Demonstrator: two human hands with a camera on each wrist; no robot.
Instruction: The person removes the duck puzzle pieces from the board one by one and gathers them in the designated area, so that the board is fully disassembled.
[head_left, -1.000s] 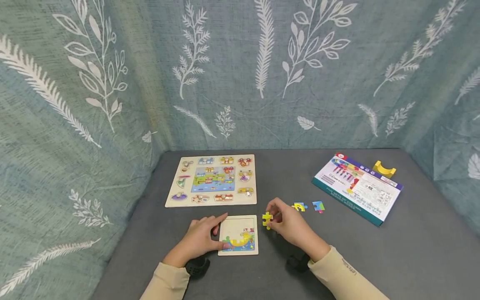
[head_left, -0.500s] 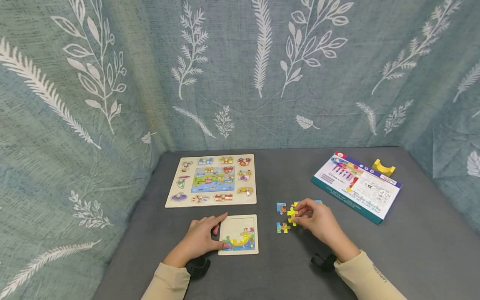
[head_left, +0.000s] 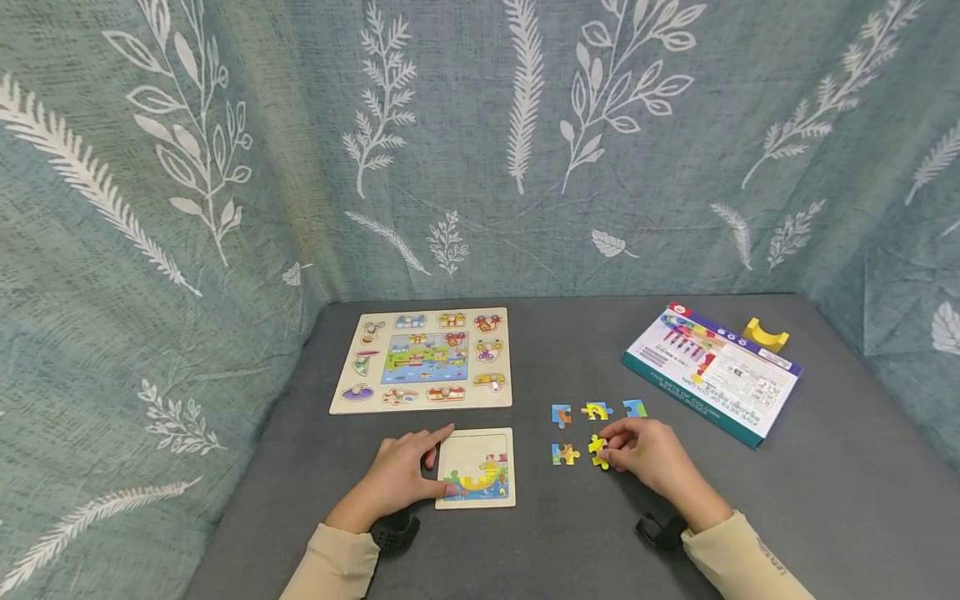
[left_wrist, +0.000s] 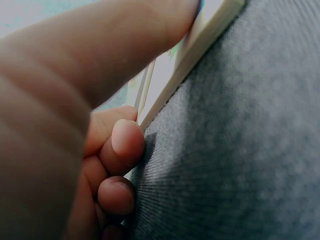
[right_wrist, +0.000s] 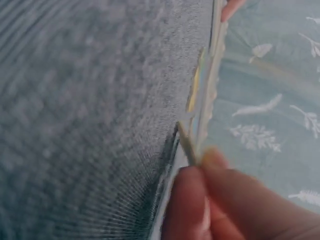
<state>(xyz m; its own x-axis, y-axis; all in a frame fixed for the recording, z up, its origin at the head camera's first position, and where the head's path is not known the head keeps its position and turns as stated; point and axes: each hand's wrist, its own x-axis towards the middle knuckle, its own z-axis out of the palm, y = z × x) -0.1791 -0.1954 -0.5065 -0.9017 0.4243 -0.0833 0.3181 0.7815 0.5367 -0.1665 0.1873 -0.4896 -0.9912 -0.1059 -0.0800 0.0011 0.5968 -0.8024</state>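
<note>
While the right hand (head_left: pixel 648 454) pinches one yellow jigsaw piece (head_left: pixel 597 452) between thumb and fingers, the left hand (head_left: pixel 401 471) spreads its thumb and index finger along the left side of a small, partly filled wooden puzzle tray (head_left: pixel 468 452). Just beyond and left of the held piece lie four loose jigsaw pieces (head_left: pixel 565 454); the fingers partly cover the rightmost. Farther off are one knobbed puzzle board (head_left: pixel 498 400), one printed cardboard box (head_left: pixel 712 375) and one yellow curved block (head_left: pixel 765 335). The box's small print is illegible; whether the held piece touches the tabletop (head_left: pixel 570 533), I cannot tell.
</note>
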